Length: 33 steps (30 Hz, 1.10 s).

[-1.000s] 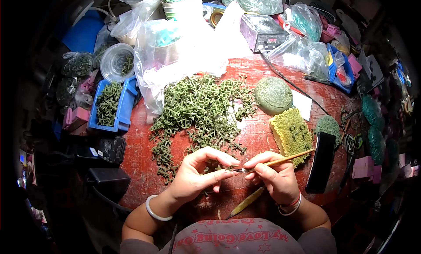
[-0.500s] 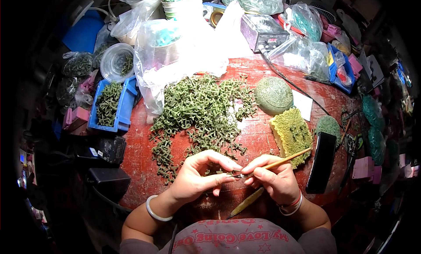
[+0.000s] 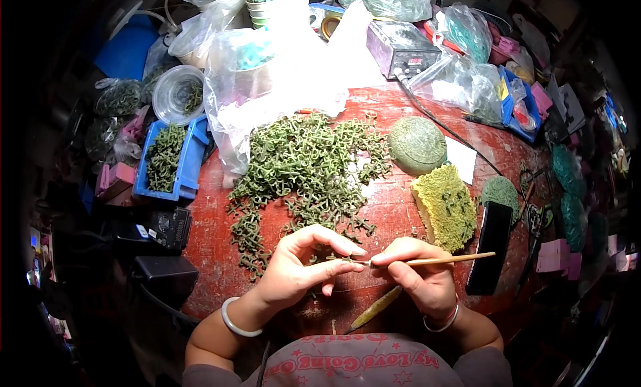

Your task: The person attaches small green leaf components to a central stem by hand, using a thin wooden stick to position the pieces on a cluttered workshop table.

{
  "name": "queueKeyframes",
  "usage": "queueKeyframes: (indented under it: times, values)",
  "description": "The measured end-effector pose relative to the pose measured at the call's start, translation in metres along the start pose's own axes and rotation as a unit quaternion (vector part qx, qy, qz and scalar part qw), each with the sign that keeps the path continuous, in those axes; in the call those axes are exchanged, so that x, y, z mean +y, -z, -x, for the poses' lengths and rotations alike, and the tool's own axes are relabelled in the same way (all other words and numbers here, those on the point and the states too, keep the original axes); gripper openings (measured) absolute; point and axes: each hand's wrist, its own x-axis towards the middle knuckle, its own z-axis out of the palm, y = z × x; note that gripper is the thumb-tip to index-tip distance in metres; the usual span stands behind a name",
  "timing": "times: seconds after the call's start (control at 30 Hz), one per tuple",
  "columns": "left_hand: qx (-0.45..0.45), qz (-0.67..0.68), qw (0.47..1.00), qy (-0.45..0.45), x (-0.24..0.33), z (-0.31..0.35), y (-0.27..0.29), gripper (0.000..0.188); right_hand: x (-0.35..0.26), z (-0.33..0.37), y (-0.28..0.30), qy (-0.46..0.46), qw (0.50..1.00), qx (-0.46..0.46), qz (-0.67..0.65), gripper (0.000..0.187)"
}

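My left hand (image 3: 300,257) is closed in a pinch, thumb and forefinger meeting at a small green piece (image 3: 339,259) mostly hidden by the fingers. Pinched in my right hand (image 3: 427,280) is a thin tool with a tapered wooden handle (image 3: 461,258); its fine tip reaches the left fingertips. Just beyond the hands lies a heap of small curved green pieces (image 3: 300,160). Right of the heap sits a yellow-green spongy block (image 3: 444,210) with several dark green pieces on top. A narrow yellowish strip (image 3: 376,309) rests on the red tabletop (image 3: 400,217) below my right hand.
A blue bin (image 3: 189,161) of green pieces and a clear round tub (image 3: 179,95) stand left. A round green block (image 3: 417,145), a black phone (image 3: 489,247) and a smaller green block (image 3: 501,192) are right. A control box (image 3: 402,50) with a cable stands behind, among plastic bags.
The wooden handle has swung from slanting up and right to nearly level. My right hand has turned slightly and shifted a little to the right; my left hand stays nearly in place.
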Motion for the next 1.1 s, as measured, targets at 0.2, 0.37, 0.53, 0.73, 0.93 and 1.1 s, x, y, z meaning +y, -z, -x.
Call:
queueKeyframes:
  times: [0.2, 0.37, 0.53, 0.73, 0.93, 1.1]
  values:
    - [-0.002, 0.001, 1.0, -0.002, -0.0013, -0.0005, 0.0006, 0.017, -0.0017, -0.0006, -0.0024, 0.004, 0.999, 0.038, 0.018, 0.019]
    - [0.0, 0.003, 1.0, 0.002, -0.0006, -0.0005, 0.0001, 0.016, -0.0006, -0.0018, -0.0041, 0.013, 0.999, 0.033, 0.01, 0.02]
    - [-0.009, 0.003, 1.0, -0.006, -0.0011, -0.0005, 0.0014, 0.017, -0.002, -0.0018, -0.0017, 0.02, 0.999, 0.008, 0.028, 0.02]
    - [-0.008, 0.012, 1.0, 0.0, -0.0007, 0.0, 0.0014, 0.017, -0.0038, -0.0026, -0.0041, 0.02, 0.998, 0.05, 0.036, 0.019]
    - [-0.019, 0.0, 1.0, -0.013, -0.0032, -0.0012, 0.0036, 0.016, -0.0002, -0.0003, -0.0017, -0.016, 1.0, 0.019, 0.011, 0.017]
    - [-0.008, 0.002, 1.0, -0.001, 0.0014, 0.0001, -0.0004, 0.016, -0.0029, 0.0018, -0.0022, -0.07, 0.993, 0.024, -0.091, 0.021]
